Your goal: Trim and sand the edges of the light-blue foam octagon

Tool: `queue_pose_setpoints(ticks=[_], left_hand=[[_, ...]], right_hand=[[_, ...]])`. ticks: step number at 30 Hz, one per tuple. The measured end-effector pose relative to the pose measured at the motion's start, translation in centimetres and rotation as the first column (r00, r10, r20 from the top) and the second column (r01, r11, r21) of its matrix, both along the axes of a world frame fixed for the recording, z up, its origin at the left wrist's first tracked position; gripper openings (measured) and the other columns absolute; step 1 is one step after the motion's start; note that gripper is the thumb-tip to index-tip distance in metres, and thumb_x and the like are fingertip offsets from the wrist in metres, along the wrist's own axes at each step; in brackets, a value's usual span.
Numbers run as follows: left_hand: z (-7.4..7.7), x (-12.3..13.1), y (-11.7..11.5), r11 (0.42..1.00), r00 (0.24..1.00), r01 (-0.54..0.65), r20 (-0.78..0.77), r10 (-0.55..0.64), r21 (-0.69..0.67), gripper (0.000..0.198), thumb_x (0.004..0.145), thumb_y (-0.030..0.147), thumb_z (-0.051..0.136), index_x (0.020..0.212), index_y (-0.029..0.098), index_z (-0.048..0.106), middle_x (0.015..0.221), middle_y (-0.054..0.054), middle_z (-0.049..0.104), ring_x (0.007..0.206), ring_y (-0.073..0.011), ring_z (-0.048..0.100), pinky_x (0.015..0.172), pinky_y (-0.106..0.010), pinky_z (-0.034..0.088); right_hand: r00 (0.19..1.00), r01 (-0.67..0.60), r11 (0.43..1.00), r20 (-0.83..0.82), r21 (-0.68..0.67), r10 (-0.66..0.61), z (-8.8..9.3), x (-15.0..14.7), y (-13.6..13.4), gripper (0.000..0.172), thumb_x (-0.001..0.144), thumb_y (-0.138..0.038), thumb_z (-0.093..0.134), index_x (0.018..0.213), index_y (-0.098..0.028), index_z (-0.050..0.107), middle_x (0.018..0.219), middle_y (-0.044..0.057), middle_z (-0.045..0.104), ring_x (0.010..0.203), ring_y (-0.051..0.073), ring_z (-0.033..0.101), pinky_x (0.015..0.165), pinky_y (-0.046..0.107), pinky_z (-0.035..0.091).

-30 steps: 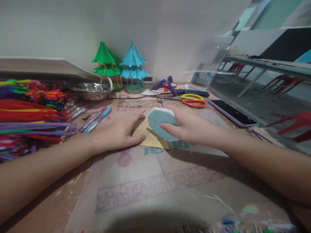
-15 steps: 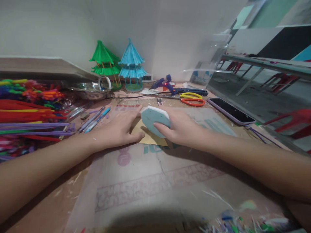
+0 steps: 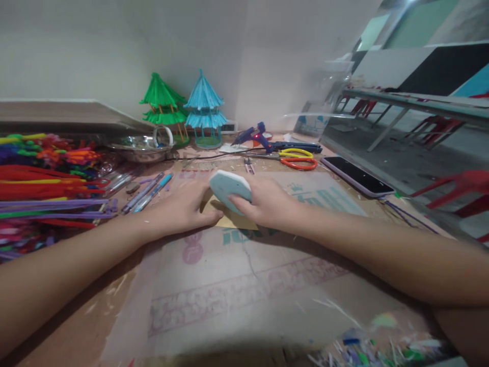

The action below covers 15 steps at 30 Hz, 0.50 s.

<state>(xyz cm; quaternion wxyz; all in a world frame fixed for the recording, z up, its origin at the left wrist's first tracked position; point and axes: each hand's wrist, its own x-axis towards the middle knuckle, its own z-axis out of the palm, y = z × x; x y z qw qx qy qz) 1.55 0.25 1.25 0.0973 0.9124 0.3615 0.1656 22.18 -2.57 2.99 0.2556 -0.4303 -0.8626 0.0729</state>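
My right hand (image 3: 267, 204) grips an eight-sided, light blue and white piece, perhaps foam board (image 3: 229, 189), by its right side, thumb across its face. The piece is tilted up above a yellow sheet (image 3: 235, 220), which lies on the plastic-covered work surface. My left hand (image 3: 187, 206) rests on the left part of that sheet, thumb apart from the fingers and pointing right. Its fingertips are partly hidden behind the blue piece. The fingers of my right hand are hidden behind the piece too.
Pipe cleaners (image 3: 42, 183) and pens (image 3: 148, 193) lie left. A green pagoda model (image 3: 162, 99), a blue one (image 3: 204, 107) and a metal bowl (image 3: 139, 148) stand behind. A glue gun (image 3: 260, 137), scissors (image 3: 298, 159) and a phone (image 3: 357, 176) lie back right. Scraps (image 3: 378, 351) cover the near right.
My right hand has moved left with the blue piece, bringing it closer to my left hand. My left hand stays on the yellow sheet. The whole view has shifted slightly.
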Motion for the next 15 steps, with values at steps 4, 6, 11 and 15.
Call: queue_pose_setpoints(ticks=[4, 6, 11, 15], left_hand=[[0.0, -0.1, 0.1, 1.0, 0.998, -0.012, -0.063, 0.012, -0.004, 0.05, 0.082, 0.039, 0.055, 0.127, 0.02, 0.049, 0.127, -0.01, 0.059, 0.115, -0.0293, 0.055, 0.097, -0.042, 0.045], [-0.1, -0.2, 0.0, 0.999, 0.996, -0.044, -0.08, 0.043, -0.014, 0.062, 0.082, 0.043, 0.055, 0.138, 0.021, 0.04, 0.136, -0.012, 0.054, 0.126, -0.0319, 0.048, 0.104, -0.046, 0.039], [0.2, 0.2, -0.3, 1.0, 0.997, -0.024, -0.068, 0.024, -0.013, 0.067, 0.084, 0.043, 0.054, 0.143, 0.022, 0.033, 0.137, -0.011, 0.053, 0.128, -0.0312, 0.046, 0.105, -0.047, 0.037], [0.7, 0.4, -0.4, 1.0, 0.997, -0.015, -0.082, 0.015, -0.003, 0.038, 0.081, 0.035, 0.052, 0.115, 0.02, 0.055, 0.114, -0.008, 0.064, 0.103, -0.026, 0.059, 0.089, -0.039, 0.048]], right_hand=[[0.993, -0.087, 0.995, 0.077, -0.053, 0.091, 0.8, -0.1, -0.2, 0.025, 0.083, -0.02, 0.049, 0.105, -0.016, 0.06, 0.094, 0.008, 0.069, 0.077, 0.019, 0.059, 0.067, 0.028, 0.041], [0.983, -0.129, 0.986, 0.118, -0.109, 0.141, 1.6, 0.8, -1.1, 0.019, 0.084, -0.02, 0.048, 0.097, -0.016, 0.061, 0.087, 0.006, 0.069, 0.071, 0.017, 0.058, 0.064, 0.027, 0.04], [0.997, -0.065, 0.996, 0.041, -0.062, 0.068, 1.2, 1.1, -1.5, 0.02, 0.085, -0.023, 0.049, 0.1, -0.016, 0.061, 0.093, 0.008, 0.069, 0.079, 0.021, 0.06, 0.069, 0.029, 0.042], [0.999, -0.031, 0.999, 0.032, -0.024, 0.032, 0.1, -0.7, 0.0, 0.023, 0.085, -0.022, 0.048, 0.103, -0.015, 0.06, 0.101, 0.011, 0.069, 0.087, 0.022, 0.061, 0.072, 0.03, 0.043]])
